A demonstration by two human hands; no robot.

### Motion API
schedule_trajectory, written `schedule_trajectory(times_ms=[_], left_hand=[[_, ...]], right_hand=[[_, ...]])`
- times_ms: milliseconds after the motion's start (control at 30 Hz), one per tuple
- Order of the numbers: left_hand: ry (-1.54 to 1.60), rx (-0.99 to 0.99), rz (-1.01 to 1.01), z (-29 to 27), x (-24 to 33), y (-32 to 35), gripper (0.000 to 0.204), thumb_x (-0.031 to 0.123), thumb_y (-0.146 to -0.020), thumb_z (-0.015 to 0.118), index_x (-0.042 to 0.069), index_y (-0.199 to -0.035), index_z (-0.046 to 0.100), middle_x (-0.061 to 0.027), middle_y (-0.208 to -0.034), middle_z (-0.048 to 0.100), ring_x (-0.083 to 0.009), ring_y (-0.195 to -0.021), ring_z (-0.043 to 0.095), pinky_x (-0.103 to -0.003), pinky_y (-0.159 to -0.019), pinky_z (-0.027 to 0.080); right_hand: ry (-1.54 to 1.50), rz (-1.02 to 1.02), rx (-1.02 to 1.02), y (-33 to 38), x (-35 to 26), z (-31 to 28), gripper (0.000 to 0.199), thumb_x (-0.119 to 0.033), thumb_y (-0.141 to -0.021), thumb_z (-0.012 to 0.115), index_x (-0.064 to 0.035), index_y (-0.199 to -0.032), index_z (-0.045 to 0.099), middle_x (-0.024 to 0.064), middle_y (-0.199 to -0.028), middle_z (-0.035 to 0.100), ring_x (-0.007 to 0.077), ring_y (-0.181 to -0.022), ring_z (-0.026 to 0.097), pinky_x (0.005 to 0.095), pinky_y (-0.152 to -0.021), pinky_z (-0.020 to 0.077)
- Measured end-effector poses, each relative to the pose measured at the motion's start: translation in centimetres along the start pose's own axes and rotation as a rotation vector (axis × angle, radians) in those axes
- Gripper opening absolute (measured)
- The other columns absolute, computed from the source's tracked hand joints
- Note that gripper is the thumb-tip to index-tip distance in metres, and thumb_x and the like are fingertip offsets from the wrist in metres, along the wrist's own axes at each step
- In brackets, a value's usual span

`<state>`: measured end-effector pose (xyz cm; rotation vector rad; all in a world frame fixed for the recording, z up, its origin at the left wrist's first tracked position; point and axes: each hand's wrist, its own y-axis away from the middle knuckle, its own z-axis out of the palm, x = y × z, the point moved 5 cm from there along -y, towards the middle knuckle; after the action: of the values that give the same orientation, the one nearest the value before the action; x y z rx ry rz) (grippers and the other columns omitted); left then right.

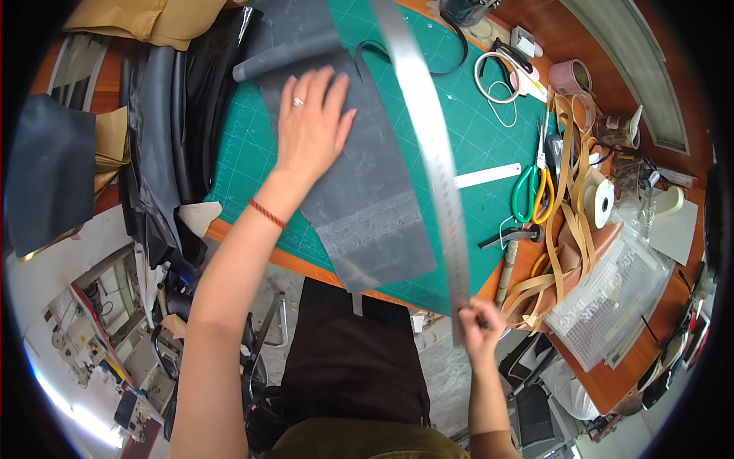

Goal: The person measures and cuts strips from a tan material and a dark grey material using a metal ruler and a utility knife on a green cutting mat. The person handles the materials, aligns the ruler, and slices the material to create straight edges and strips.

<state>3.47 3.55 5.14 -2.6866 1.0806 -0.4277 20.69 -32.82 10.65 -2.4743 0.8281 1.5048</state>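
Note:
My left hand [312, 122] lies flat, fingers spread, on a dark grey leather strip [359, 206] that runs across the green cutting mat [482, 130]. A ring sits on one finger and a red cord circles the wrist. My right hand [480, 325] pinches the near end of a long steel ruler [428, 138], which stretches away over the mat just right of the strip. The strip's near end hangs slightly over the table edge.
Black leather rolls [168, 138] and tan hide pile at the left. To the right lie green and yellow scissors [531, 191], a short white ruler [487, 177], tan straps [569, 222], tape rolls [600, 200], a hammer [511, 237] and a clear mesh pouch [612, 302].

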Motion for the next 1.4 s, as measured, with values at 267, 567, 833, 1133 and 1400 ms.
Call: schedule_trajectory(times_ms=[267, 567, 833, 1133, 1400], left_hand=[[0.322, 0.165, -0.163, 1.0, -0.1, 2.7, 0.047, 0.001, -0.086, 0.067, -0.002, -0.129, 0.049, -0.0181, -0.124, 0.059, -0.0376, -0.119, 0.054, -0.046, -0.103, 0.044], [0.174, 0.148, -0.081, 0.8, 0.7, 2.2, 0.041, 0.005, -0.089, 0.061, 0.003, -0.130, 0.056, -0.0153, -0.126, 0.060, -0.0352, -0.119, 0.055, -0.046, -0.102, 0.045], [0.169, 0.175, -0.083, 0.5, 1.0, 2.1, 0.031, 0.007, -0.088, 0.065, 0.010, -0.118, 0.072, -0.0066, -0.125, 0.066, -0.0304, -0.117, 0.059, -0.042, -0.101, 0.047], [0.170, 0.175, -0.087, 0.9, 0.5, 2.4, 0.032, 0.011, -0.091, 0.066, 0.009, -0.124, 0.070, -0.0079, -0.133, 0.066, -0.0291, -0.130, 0.057, -0.044, -0.109, 0.043], [0.076, 0.141, -0.065, 1.2, 0.5, 2.4, 0.032, 0.015, -0.093, 0.065, 0.011, -0.124, 0.071, -0.0072, -0.135, 0.065, -0.0274, -0.130, 0.058, -0.044, -0.110, 0.043]], right_hand=[[-0.074, 0.094, -0.135, 7.1, 3.3, 2.4, 0.014, -0.006, -0.085, 0.079, -0.0041, -0.096, 0.072, 0.0029, -0.065, 0.064, 0.0082, -0.052, 0.054, 0.0238, -0.053, 0.0446], [-0.096, 0.106, -0.203, 8.3, 5.4, 2.2, 0.015, 0.000, -0.084, 0.077, -0.0017, -0.098, 0.071, 0.0072, -0.073, 0.071, 0.0099, -0.061, 0.065, 0.0244, -0.058, 0.0492], [-0.135, 0.188, -0.121, 7.7, 8.3, 4.0, 0.010, 0.000, -0.084, 0.077, -0.0006, -0.093, 0.072, 0.0068, -0.075, 0.071, 0.0089, -0.063, 0.064, 0.0240, -0.059, 0.0484], [-0.001, 0.129, 0.006, 8.0, 8.9, 3.4, 0.010, 0.000, -0.085, 0.074, -0.0014, -0.080, 0.066, 0.0076, -0.069, 0.067, 0.0117, -0.058, 0.059, 0.0266, -0.057, 0.0461], [0.064, 0.074, 0.010, 8.7, 9.5, 3.1, 0.010, 0.003, -0.083, 0.072, -0.0002, -0.079, 0.063, 0.0102, -0.070, 0.066, 0.0170, -0.058, 0.061, 0.0291, -0.058, 0.0479]])
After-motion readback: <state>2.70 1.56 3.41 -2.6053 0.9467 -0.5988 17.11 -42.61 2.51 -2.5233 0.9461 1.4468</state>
